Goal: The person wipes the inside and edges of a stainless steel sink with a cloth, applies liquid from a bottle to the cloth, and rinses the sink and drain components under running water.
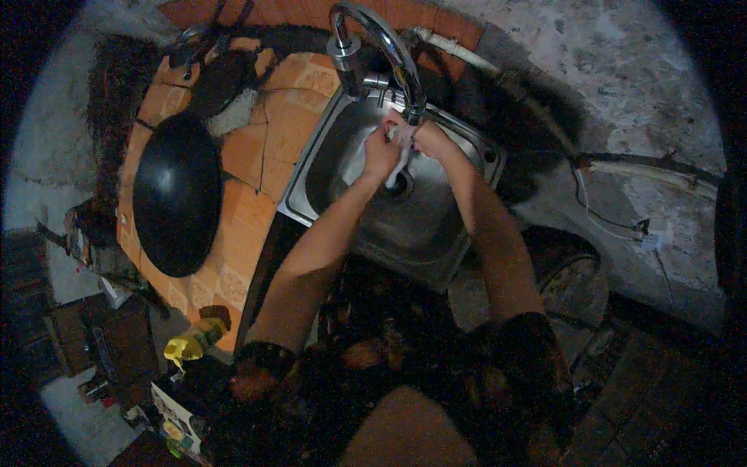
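Both my arms reach into a stainless steel sink (327,183), below the spout of a tall chrome faucet (387,39). My left hand (380,156) is closed, its fingers curled up under the spout. Close beside it on the right, my right hand (434,142) is also closed, partly behind the spout's end. Between the hands shows something whitish and translucent (403,148); whether it is running water, a wet thing or both, I cannot tell. A small reddish spot shows by the left fingertips. Below the hands lies the dark drain (398,185).
Left of the sink is an orange tiled counter (245,202) with a large black oval pan or lid (177,194). A yellow-capped bottle (194,341) stands at its near end. Pipes (467,53) run along the rough wall at right, above a round dark container (572,272).
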Demonstrator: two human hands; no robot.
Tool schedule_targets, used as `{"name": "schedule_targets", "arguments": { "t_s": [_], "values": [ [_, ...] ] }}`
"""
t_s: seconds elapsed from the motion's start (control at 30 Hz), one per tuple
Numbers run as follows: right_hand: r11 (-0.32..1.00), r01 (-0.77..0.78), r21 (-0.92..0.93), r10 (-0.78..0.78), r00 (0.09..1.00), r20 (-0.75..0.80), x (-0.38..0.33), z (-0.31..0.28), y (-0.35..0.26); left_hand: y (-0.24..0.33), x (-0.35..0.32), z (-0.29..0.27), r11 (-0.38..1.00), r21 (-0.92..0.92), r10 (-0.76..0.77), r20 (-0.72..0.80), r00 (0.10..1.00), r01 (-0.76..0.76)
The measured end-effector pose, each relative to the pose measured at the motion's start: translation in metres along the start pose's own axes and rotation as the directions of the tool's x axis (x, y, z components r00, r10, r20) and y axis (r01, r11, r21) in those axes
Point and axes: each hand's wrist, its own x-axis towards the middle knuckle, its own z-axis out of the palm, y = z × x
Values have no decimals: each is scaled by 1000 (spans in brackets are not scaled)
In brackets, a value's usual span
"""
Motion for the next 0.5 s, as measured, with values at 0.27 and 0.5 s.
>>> {"name": "schedule_targets", "arguments": {
  "t_s": [0.27,0.5],
  "values": [
    [634,-220,742,191,974,125,-104,-3,3,-65,85,-1,978,99,91,588,803,-183],
    [1000,15,-3,-14,823,-568,-30,1,104,-116,69,-64,931,357,-39,315,948,-81]
  ]
}}
